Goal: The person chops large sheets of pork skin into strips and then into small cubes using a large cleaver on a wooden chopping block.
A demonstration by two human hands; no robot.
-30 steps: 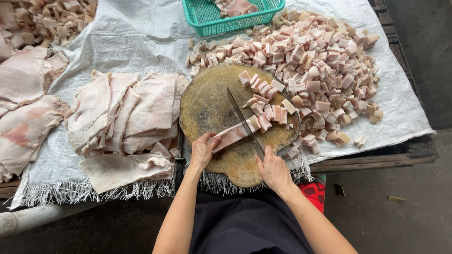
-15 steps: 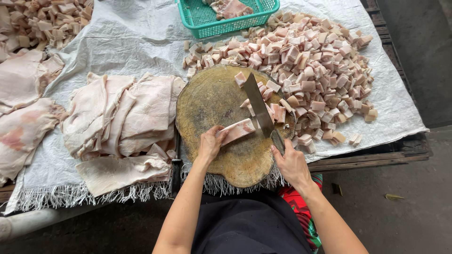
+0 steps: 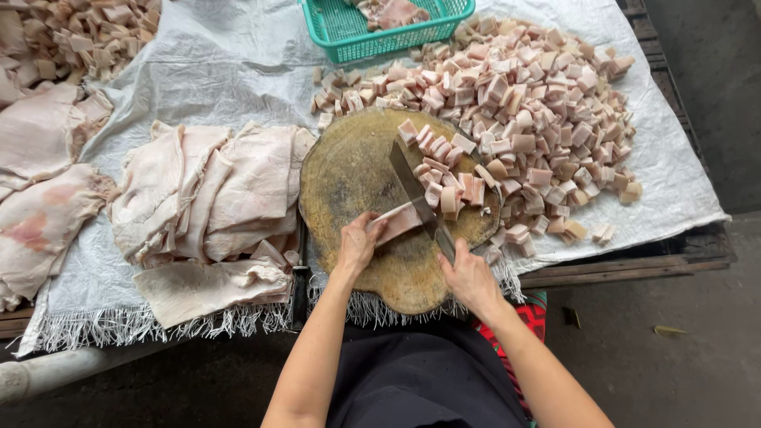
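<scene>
Left hand (image 3: 358, 242) pins a pork strip (image 3: 396, 223) flat on the round chopping block (image 3: 349, 170), fingers curled back from the edge. Right hand (image 3: 468, 277) is closed around a cleaver (image 3: 412, 184), blade down at the strip's end. Uncut slabs (image 3: 206, 198) wait to the left; cut cubes (image 3: 539, 103) are piled at right, clear of the blade.

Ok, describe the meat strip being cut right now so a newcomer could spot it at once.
Find the round wooden chopping board at the table's near edge. On its near half lies one long pale strip, pinned by the left hand with the cleaver at its right end. Unlike the small cubes beside it, it is uncut.
</scene>
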